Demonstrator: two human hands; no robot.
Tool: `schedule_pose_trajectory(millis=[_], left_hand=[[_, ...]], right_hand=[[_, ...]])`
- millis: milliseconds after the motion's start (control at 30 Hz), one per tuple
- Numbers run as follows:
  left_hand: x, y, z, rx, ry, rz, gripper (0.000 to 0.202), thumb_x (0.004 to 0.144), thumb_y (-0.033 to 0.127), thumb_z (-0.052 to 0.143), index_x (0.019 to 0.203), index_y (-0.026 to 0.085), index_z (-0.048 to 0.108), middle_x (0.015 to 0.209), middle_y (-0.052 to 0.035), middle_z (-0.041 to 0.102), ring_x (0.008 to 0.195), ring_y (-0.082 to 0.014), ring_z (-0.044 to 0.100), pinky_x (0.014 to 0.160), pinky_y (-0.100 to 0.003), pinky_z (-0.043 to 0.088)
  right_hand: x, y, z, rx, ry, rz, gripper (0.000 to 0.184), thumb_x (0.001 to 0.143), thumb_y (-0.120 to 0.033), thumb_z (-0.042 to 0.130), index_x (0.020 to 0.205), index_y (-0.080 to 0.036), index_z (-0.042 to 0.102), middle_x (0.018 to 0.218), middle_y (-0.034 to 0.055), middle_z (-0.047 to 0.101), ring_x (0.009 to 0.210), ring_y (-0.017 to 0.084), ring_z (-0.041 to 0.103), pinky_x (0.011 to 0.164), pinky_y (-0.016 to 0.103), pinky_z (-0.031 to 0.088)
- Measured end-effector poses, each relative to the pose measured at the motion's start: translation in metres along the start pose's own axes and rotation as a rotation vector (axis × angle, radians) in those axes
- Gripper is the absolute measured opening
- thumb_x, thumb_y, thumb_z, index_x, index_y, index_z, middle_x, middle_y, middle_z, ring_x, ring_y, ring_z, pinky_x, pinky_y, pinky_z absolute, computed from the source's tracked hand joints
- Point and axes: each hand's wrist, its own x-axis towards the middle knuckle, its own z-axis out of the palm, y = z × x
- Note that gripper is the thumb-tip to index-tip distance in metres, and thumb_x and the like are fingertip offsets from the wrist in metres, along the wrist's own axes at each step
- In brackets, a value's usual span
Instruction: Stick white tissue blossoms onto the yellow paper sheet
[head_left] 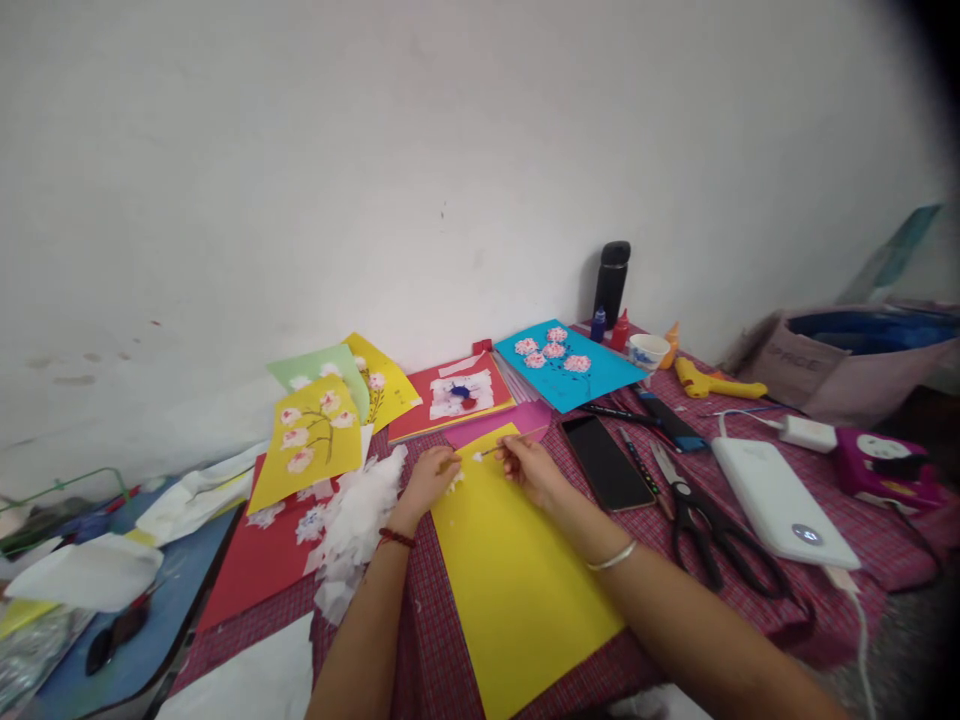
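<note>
A sheet of yellow paper [517,570] lies lengthwise in front of me on the checked cloth. My right hand [529,468] is over its far part, fingers pinched round a thin stick [489,452] that points left, a small white bit at its tip. My left hand [431,482] rests at the sheet's far left edge with its fingers curled together; what they hold, if anything, is hidden. Small white bits [456,482] show on the paper just under the left fingers. Left of that hand is a heap of torn white tissue [364,515].
Cards with paper flowers, yellow [319,470] and blue [600,375], lie towards the wall. On the right are a phone [607,462], black-handled scissors [709,535], a white power bank [780,505], a yellow glue gun [716,385], a small bowl [649,352] and a black bottle [613,280].
</note>
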Motion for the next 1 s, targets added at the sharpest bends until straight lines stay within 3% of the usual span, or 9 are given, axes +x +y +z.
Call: schedule_pose_trajectory(millis=[200,367,1000], left_hand=[[0.001,0.006,0.008,0.141,-0.038,0.024,0.011,0.070,0.017,0.057,0.075,0.019,0.066,0.112,-0.0093,0.057,0.107,-0.0219,0.050,0.096,-0.036,0.035],[0.002,0.003,0.010,0.156,-0.044,0.002,0.010,0.069,0.012,0.055,0.066,0.018,0.062,0.111,-0.0092,0.057,0.107,-0.0218,0.050,0.095,-0.037,0.036],[0.002,-0.005,0.003,0.027,-0.045,0.034,0.014,0.071,0.010,0.046,0.062,0.017,0.054,0.108,-0.0099,0.058,0.104,-0.0193,0.053,0.091,-0.035,0.039]], right_hand=[[0.000,0.003,0.001,-0.172,-0.015,-0.061,0.024,0.067,-0.036,0.066,0.072,-0.015,0.055,0.058,-0.0021,0.060,0.040,0.006,0.047,0.037,0.018,0.032],[-0.001,0.005,0.006,-0.269,-0.020,-0.093,0.023,0.069,-0.036,0.062,0.075,-0.016,0.053,0.059,-0.0031,0.060,0.038,0.006,0.045,0.037,0.019,0.033],[0.001,0.022,0.023,-0.579,-0.179,-0.122,0.008,0.074,-0.024,0.049,0.074,-0.016,0.053,0.061,-0.0018,0.060,0.039,0.006,0.045,0.040,0.019,0.035]])
